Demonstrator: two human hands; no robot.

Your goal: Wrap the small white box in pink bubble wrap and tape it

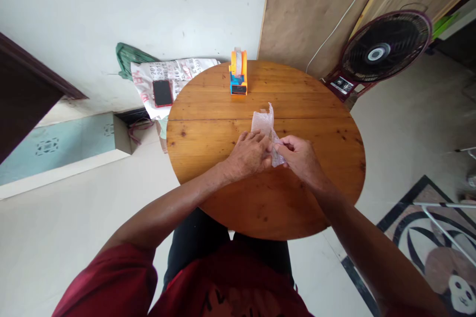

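Observation:
A piece of clear bubble wrap [262, 121] lies on the round wooden table [208, 133], partly hidden under my hands. My left hand [252, 151] rests on it, palm down, with the fingers stretched out over its lower left part. At its right edge my right hand [299, 155] pinches the bubble wrap between thumb and fingers. The far end of the wrap stands up a little in a crumpled point. Whether something lies inside the wrap I cannot tell.
An orange and blue tape dispenser [238, 73] stands near the table's far edge. Beyond the left rim, a phone [162, 93] lies on a printed white sack [143, 75]. A dark red fan [383, 52] stands on the floor at the right. The wall rises behind the table.

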